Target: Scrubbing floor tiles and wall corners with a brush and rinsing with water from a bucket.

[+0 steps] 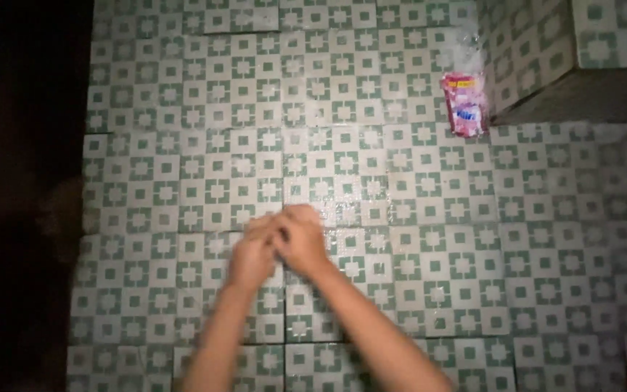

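Green-and-white patterned floor tiles (183,145) lie under both hands: left hand (252,254) and right hand (300,238) pressed together, blurred, grip unclear; a pink sachet (464,103) well apart.

Two hands, the left hand (253,254) and the right hand (300,238), are pressed together over the tiled floor (473,239). One pink sachet (465,104) lies by one raised tiled step (538,43).

Both forearms were bare to the frame's lower edge, with no sleeve showing. The left hand (252,258) and right hand (300,239) wore no gloves; motion blur hid whether rings were worn.
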